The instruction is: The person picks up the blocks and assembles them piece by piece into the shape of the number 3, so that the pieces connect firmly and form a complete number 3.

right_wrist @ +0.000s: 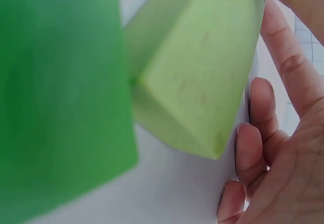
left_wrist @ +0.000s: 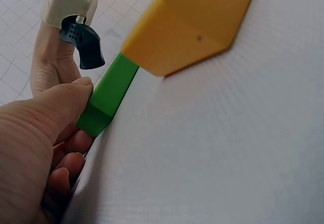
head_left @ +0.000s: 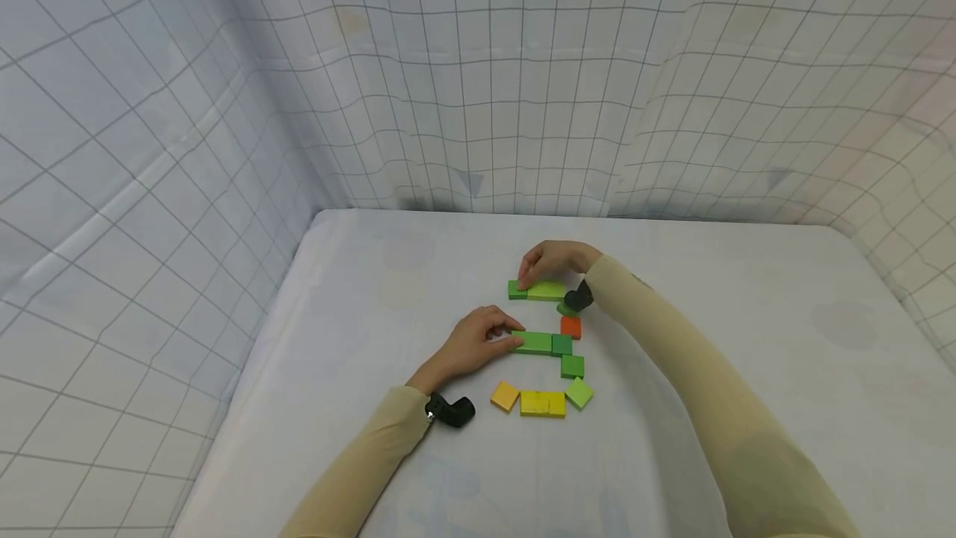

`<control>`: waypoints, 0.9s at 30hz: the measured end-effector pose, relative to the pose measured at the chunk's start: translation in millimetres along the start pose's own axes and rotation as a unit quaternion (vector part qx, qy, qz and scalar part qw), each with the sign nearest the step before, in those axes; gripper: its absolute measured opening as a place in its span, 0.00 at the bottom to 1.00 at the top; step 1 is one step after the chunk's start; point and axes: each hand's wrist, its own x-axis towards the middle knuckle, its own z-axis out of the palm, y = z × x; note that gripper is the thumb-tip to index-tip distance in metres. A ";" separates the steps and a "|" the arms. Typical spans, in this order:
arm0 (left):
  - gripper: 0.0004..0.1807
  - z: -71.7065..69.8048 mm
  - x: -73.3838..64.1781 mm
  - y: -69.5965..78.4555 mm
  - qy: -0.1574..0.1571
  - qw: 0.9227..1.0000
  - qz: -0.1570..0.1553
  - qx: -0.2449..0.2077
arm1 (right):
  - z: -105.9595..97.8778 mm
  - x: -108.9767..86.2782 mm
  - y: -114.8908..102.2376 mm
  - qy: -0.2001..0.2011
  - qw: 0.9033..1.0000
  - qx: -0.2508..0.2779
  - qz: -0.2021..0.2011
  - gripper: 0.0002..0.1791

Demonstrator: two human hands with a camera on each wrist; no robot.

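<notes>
My left hand holds the left end of a long green block between thumb and fingers. The left wrist view shows the thumb on top of that block and fingertips under its end. A short dark green block adjoins its right end. Farther back, my right hand pinches a small green block at the left end of a long lime block. In the right wrist view, the lime block looms large and only a sliver of the pinched block shows.
A green block lies partly behind the right wrist camera, above a red block. Below are a green block, a tilted lime block, yellow blocks and an orange block. Gridded white cloth surrounds the table.
</notes>
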 end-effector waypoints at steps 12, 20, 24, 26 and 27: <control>0.10 0.0 0.4 1.2 0.000 1.000 -0.004 0.005 | 0.7 -0.3 -1.7 0.005 1.000 0.003 -0.004 0.11; 0.10 -0.9 0.7 2.0 -0.001 1.000 -0.004 0.008 | 0.7 0.7 -1.4 0.007 1.000 0.003 -0.005 0.11; 0.10 -1.2 0.7 2.1 0.000 1.000 -0.004 0.008 | 1.0 0.4 -2.1 0.010 1.000 0.003 -0.005 0.11; 0.10 -1.0 0.8 1.6 0.000 1.000 -0.003 0.009 | 1.2 0.4 -2.2 0.011 1.000 0.004 -0.004 0.11; 0.10 -0.9 0.8 1.5 0.000 1.000 -0.003 0.009 | 1.2 0.5 -2.2 0.011 1.000 0.004 -0.004 0.11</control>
